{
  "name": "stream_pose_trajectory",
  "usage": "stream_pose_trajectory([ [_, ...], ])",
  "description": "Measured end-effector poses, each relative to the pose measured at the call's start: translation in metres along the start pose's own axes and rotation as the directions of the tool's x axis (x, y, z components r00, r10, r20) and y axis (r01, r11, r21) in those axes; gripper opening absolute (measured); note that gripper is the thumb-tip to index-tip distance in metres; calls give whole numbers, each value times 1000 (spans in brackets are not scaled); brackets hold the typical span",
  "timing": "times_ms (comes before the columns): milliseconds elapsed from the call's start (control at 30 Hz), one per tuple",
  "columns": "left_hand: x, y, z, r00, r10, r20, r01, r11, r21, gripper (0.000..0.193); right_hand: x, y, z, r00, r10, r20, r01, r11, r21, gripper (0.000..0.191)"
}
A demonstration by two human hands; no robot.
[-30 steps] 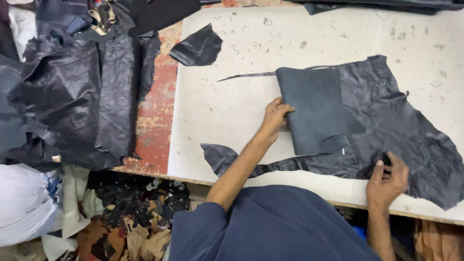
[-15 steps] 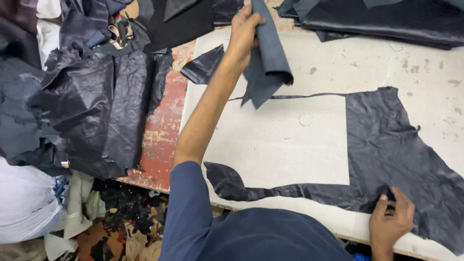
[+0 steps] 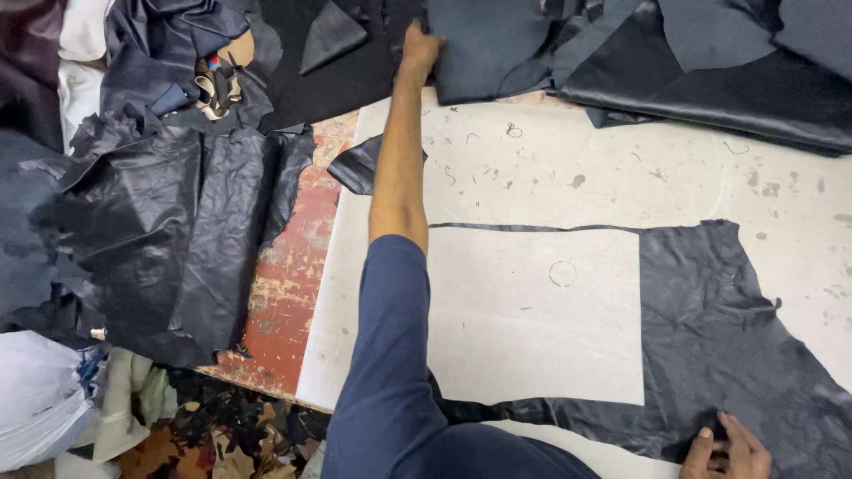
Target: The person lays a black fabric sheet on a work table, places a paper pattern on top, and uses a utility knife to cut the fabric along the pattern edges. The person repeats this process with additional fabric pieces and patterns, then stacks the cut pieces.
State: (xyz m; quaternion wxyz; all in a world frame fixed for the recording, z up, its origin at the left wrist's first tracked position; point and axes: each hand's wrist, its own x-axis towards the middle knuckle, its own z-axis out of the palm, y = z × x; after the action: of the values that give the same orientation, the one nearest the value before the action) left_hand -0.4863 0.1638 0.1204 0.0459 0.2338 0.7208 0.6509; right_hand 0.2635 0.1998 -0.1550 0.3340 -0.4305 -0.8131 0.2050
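My left hand reaches far across the white cutting board and grips the edge of a cut dark leather panel lying on the pile at the back. A large dark leather hide lies on the board's right side with a rectangular piece cut out of it. My right hand rests at the bottom edge, its fingers pinching the hide's lower edge. A small dark leather scrap lies just left of my left forearm.
Crumpled dark hides lie piled on the red worn table at left. More folded leather is stacked along the back right. A white bag and leather offcuts lie on the floor at lower left.
My left hand lifted the cut rectangular panel off the hide and carried it up to the back pile. My right hand stayed on the hide's lower edge.
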Motion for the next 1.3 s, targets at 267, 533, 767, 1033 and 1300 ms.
stream_pose_trajectory([
  [267, -41, -32, -10, 984, 152, -96, -111, 932, 345, 106, 7, -47, -19, 999, 16, 34, -12, 994, -112, 20],
  [533, -182, -37, -119, 932, 137, -334, 232, 481, 845, 66, 6, -75, -34, 997, -18, -80, 23, 998, 66, 18],
  [767, -236, -75, -195, 911, 215, -351, -89, 936, 342, 30, -3, -64, -36, 967, -245, -74, 244, 970, -20, 28],
  [1033, -313, -68, -225, 952, 61, -301, -173, 916, -362, 17, -1, -66, -37, 955, -295, -42, 296, 954, 36, 28],
  [1300, -478, -41, -332, 672, 213, -709, -69, 971, 227, 14, -9, -79, -37, 889, -457, 24, 457, 883, -105, 22],
])
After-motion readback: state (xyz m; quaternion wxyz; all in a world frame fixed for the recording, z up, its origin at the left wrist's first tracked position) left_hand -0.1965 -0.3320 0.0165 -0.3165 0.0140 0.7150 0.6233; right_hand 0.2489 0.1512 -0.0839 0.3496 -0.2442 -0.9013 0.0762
